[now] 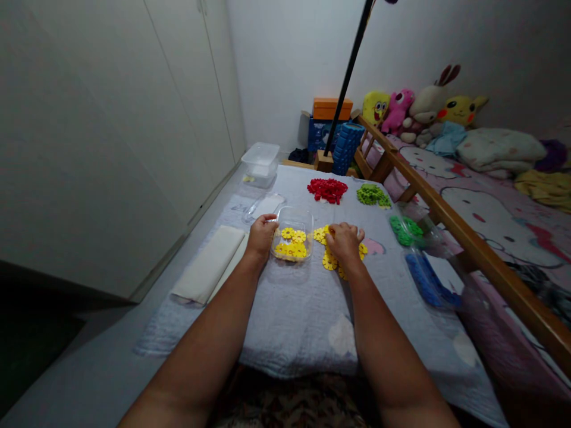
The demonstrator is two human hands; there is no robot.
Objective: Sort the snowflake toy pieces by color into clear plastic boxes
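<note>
My left hand (261,239) grips the left wall of a clear plastic container (292,214), thumb and fingers at its rim. Inside it lie several yellow flower-shaped pieces (291,249), like interlocking disc toys. Just right of the container, my right hand (344,241) is bent over a loose spread of the same yellow flower pieces (330,260) on the cloth. Its fingers are curled in around some of them, and the hand covers part of the spread.
Red pieces (328,189) and light green pieces (373,194) lie in piles farther back. At right stand containers of green pieces (405,230) and blue pieces (430,282). A folded cream cloth (209,261), a clear lid (265,206) and an empty-looking container (261,157) are at left. A wooden bed rail (450,214) borders the right.
</note>
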